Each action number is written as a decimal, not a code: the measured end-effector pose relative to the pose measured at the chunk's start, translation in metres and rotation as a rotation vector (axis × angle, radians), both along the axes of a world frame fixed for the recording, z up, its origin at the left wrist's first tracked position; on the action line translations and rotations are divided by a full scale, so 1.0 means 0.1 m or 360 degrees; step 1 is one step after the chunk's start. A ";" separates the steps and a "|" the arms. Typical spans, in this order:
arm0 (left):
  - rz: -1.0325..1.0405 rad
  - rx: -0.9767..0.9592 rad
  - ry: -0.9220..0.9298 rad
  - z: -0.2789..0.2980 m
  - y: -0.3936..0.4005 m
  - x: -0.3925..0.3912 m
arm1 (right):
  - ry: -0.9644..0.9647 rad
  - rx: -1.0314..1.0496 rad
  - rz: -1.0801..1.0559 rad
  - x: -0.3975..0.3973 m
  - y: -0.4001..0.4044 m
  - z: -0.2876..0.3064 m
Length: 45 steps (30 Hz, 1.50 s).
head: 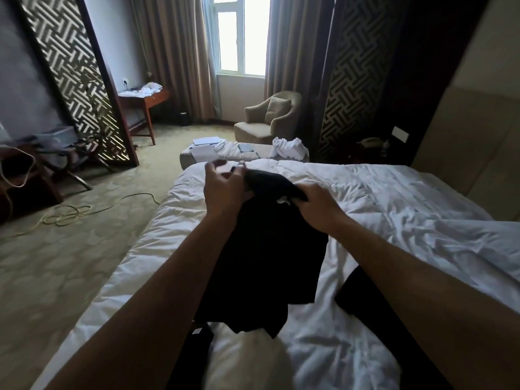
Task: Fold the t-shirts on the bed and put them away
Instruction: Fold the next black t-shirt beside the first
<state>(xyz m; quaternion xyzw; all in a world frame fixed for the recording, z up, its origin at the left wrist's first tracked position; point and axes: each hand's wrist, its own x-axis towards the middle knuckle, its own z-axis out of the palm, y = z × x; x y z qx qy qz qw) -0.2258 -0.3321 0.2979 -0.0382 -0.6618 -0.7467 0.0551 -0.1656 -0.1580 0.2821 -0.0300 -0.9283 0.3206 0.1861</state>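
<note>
A black t-shirt (270,257) hangs in the air above the white bed (394,209), its hem drooping toward the duvet. My right hand (315,205) grips its top edge near a small white label. My left hand (223,184) is at the shirt's upper left edge with the fingers partly spread; the grip there is blurred. More black cloth (374,308) lies on the duvet under my right forearm, and another dark piece (194,350) lies near the bottom edge beside a white bundle (247,358).
A bench (253,153) at the bed's foot holds papers and a white towel (289,149). An armchair (270,119) stands by the window. A desk (146,99), a luggage rack (64,153) and a cable (73,215) on the carpet are to the left.
</note>
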 end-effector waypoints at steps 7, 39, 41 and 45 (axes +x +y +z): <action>-0.0562 -0.1219 0.0883 -0.27 0.08 0.07 | -0.0057 0.0283 0.0342 -0.05 -0.03 0.47; -0.0526 -0.1559 0.0467 -0.17 -0.49 -0.19 | -0.0112 0.0131 0.0092 0.44 0.89 0.54; -0.0372 -0.1696 0.0439 -0.10 -0.45 -0.14 | -0.0133 0.0070 0.0127 0.44 0.86 0.54; -0.0054 -0.1531 0.0116 -0.01 -0.40 -0.09 | -0.0108 -0.0188 0.0163 0.47 0.82 0.58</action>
